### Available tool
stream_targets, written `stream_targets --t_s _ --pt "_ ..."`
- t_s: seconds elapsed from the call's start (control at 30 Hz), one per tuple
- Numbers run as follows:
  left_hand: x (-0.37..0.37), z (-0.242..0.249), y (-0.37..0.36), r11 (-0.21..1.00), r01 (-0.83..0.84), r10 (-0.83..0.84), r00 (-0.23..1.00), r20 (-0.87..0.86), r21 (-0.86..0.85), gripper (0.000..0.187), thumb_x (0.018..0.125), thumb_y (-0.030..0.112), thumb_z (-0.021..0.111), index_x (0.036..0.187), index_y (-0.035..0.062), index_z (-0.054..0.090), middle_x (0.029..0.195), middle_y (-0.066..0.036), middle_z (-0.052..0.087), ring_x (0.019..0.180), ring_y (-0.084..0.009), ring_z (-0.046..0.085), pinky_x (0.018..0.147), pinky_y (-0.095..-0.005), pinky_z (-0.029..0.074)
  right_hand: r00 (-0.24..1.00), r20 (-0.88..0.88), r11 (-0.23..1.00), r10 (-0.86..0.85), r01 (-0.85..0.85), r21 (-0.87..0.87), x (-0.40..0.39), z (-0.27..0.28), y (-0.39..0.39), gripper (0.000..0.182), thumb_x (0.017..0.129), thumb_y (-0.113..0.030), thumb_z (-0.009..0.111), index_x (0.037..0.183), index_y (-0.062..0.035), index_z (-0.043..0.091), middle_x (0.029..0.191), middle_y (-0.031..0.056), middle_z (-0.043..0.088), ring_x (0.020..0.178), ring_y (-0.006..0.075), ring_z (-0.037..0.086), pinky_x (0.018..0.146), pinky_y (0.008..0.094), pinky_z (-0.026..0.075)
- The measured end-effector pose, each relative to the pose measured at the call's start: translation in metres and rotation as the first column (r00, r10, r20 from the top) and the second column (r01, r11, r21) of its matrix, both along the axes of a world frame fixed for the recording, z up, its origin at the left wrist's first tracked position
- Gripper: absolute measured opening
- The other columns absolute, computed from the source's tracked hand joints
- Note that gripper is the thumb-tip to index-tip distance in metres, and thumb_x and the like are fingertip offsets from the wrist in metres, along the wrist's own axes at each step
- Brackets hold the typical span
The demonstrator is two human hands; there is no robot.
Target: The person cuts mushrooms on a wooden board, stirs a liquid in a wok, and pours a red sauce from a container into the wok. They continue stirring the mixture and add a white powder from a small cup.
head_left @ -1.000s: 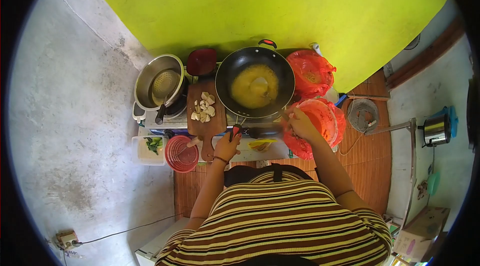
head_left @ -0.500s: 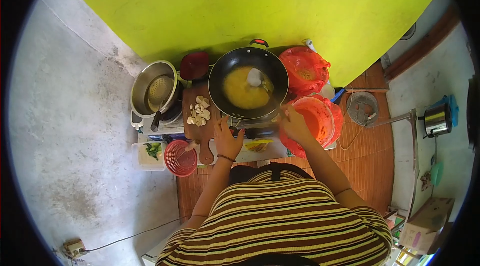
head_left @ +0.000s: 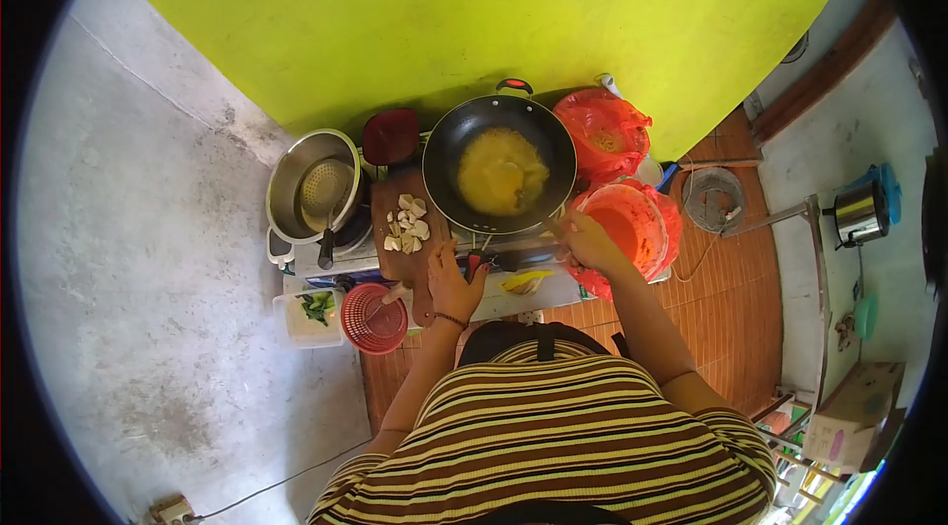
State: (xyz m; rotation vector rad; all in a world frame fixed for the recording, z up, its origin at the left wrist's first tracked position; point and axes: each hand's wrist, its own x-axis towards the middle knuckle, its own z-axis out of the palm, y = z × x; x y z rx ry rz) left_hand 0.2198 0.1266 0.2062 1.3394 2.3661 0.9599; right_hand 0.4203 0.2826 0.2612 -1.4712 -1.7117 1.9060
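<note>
A black wok (head_left: 444, 164) stands on the stove with yellowish, bubbling liquid (head_left: 494, 169) in it. My right hand (head_left: 592, 243) is closed at the wok's near right rim, around the handle of a spatula (head_left: 531, 187) whose head lies partly hidden in the liquid. My left hand (head_left: 454, 286) rests with fingers spread at the right edge of a wooden cutting board (head_left: 395, 194); its thumb is by the wok's black and red handle (head_left: 475, 261). Pale chopped pieces (head_left: 406, 224) lie heaped on the board.
On the left stands a steel pot (head_left: 286, 179) with a perforated ladle (head_left: 326, 191). In front are a red basket (head_left: 373, 332) and a white tray (head_left: 294, 332) with green leaves. Two red-lined containers, one at the back (head_left: 602, 115) and one nearer (head_left: 657, 219), flank the wok's right side.
The spatula head has moved from the upper right of the liquid down towards the near right side, sinking lower. My left hand stays by the board; the whole view has shifted slightly.
</note>
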Motion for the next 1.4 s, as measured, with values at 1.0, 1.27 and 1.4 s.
stream_targets --t_s 1.0,1.27,1.4 --pt "0.098 0.07 0.137 0.796 0.565 -0.572 0.82 -0.037 0.218 0.043 0.081 0.023 0.059 0.12 0.0066 0.051 0.122 -0.014 0.052 0.113 -0.0318 0.047 0.1 -0.0457 0.028 0.959 -0.175 0.884 -0.225 0.276 0.377 0.104 -0.063 0.041 0.032 0.082 -0.018 0.062 0.109 -0.0024 0.052 0.075 0.0111 0.062 0.065 0.0194 0.062 0.057 0.0306 0.05" --pt "0.15 0.044 0.221 0.808 0.584 -0.587 0.81 -0.015 -0.08 0.046 0.088 0.039 0.051 0.126 0.0119 0.05 0.133 -0.011 0.047 0.126 -0.0284 0.04 0.104 -0.0577 0.014 0.897 0.246 0.65 -0.367 0.058 0.757 0.174 -0.118 0.179 0.061 0.067 -0.026 0.074 0.117 -0.0045 0.047 0.113 0.0226 0.054 0.098 0.0347 0.057 0.077 0.0467 0.048" --pt "0.176 0.032 0.245 0.81 0.568 -0.572 0.82 0.011 -0.144 0.049 0.089 0.043 0.05 0.127 0.0124 0.049 0.134 -0.01 0.046 0.129 -0.0281 0.038 0.106 -0.057 0.011 0.817 0.493 0.768 -0.3 -0.1 0.633 0.159 -0.134 0.198 0.085 0.063 -0.027 0.078 0.132 -0.0076 0.031 0.128 0.0199 0.043 0.115 0.0366 0.046 0.094 0.0472 0.04"
